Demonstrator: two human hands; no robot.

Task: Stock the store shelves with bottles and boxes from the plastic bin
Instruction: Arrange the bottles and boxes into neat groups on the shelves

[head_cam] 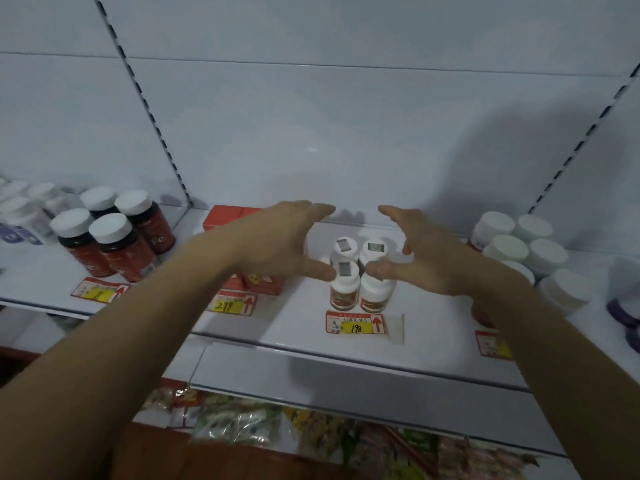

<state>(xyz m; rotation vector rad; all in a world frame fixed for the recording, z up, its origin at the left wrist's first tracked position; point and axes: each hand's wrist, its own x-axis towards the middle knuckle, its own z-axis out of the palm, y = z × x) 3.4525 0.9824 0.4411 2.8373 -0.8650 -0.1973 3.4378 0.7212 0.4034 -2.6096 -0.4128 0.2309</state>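
Bottles [360,271], four small white-capped ones, stand upright in a tight square on the shelf [294,327], between my hands. Left hand [280,244] and right hand [429,254] flank them with wide grips, thumbs touching the front caps. Red boxes [242,244] crowd the left; open shelf lies behind.
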